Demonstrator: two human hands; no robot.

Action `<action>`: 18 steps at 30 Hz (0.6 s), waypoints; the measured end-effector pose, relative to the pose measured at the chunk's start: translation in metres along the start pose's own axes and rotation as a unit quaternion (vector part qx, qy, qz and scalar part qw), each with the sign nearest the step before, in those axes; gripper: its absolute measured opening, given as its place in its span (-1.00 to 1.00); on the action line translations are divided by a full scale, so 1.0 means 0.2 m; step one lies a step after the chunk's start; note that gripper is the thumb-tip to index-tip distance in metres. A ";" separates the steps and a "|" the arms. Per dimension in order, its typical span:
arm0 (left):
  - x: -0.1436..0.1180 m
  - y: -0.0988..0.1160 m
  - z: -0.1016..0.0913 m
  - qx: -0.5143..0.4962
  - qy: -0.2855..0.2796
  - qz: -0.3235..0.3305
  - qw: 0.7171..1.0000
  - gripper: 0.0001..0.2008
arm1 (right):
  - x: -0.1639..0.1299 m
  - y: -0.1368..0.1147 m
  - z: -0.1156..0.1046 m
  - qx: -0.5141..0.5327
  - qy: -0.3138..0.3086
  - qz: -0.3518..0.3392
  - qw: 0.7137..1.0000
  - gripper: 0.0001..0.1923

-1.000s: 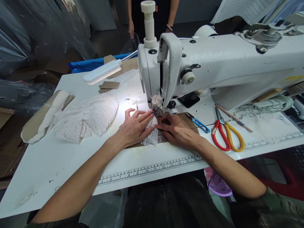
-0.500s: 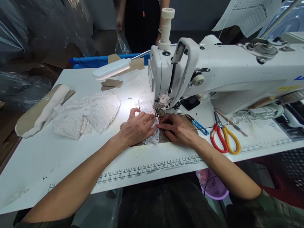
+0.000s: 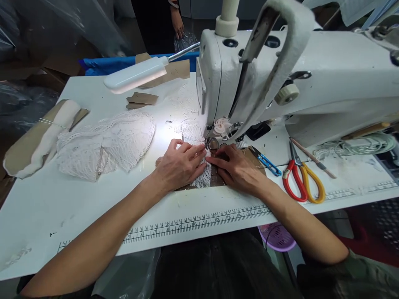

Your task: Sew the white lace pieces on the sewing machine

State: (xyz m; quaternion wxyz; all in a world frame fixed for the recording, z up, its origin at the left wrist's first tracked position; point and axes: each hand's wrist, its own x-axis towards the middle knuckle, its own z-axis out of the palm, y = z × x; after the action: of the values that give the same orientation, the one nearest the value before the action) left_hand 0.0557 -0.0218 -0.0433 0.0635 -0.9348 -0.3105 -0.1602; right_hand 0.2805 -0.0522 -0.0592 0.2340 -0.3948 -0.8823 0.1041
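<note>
Lace strip: white, lying flat on a brown card sheet just in front of the sewing machine's foot; its far end runs under the fingers toward the foot.
Left hand: palm down, fingers spread flat and pressing on the lace, fingertips near the foot; grips nothing.
Right hand: palm down, flat on the card sheet just beside the lace, fingertips touching its edge; closed on nothing.
Hands together: close side by side, the lace between them.
Sewing machine: white, fills the upper right; its head stands above the hands.
Lamp: white, on a bendy neck, lighting the spot by the foot.
Lace pile: heaped to the left on the table, well apart from the hands.
Scissors: red and yellow handles, lying to the right.
Blue snips: between the scissors and the right hand.
Table: white, with a printed ruler along the near edge.
Other person's hand: beyond the far edge of the table.
</note>
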 end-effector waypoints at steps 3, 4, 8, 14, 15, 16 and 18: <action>0.01 0.00 0.01 0.010 0.001 -0.014 1.000 -0.72 | 0.01 -0.01 0.00 -0.009 -0.006 0.013 1.000 -0.58; 0.02 0.00 0.01 0.012 0.001 -0.019 1.000 -0.72 | 0.01 -0.01 0.00 -0.011 -0.010 0.019 1.000 -0.58; 0.04 0.00 0.01 0.011 -0.004 -0.045 0.999 -0.71 | 0.05 -0.03 -0.01 -0.031 -0.018 0.032 0.999 -0.60; 0.04 0.00 0.02 0.032 -0.014 -0.062 0.997 -0.66 | 0.05 -0.04 -0.01 -0.051 -0.025 0.031 0.998 -0.61; 0.03 0.00 0.03 0.021 -0.008 -0.063 0.998 -0.67 | 0.04 -0.03 -0.01 -0.045 -0.021 0.039 0.998 -0.61; 0.03 -0.01 0.03 0.005 0.003 -0.065 0.998 -0.69 | 0.03 -0.03 -0.02 -0.035 -0.016 0.049 0.998 -0.61; 0.05 -0.05 0.04 -0.025 0.039 -0.089 0.995 -0.74 | 0.00 -0.01 -0.03 -0.009 0.000 0.070 0.997 -0.61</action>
State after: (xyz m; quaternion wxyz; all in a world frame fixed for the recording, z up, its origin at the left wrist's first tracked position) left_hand 0.0585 -0.0068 -0.0466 0.0376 -0.8979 -0.3855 -0.2092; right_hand 0.2820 -0.0530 -0.0531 0.2223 -0.4579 -0.8533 0.1129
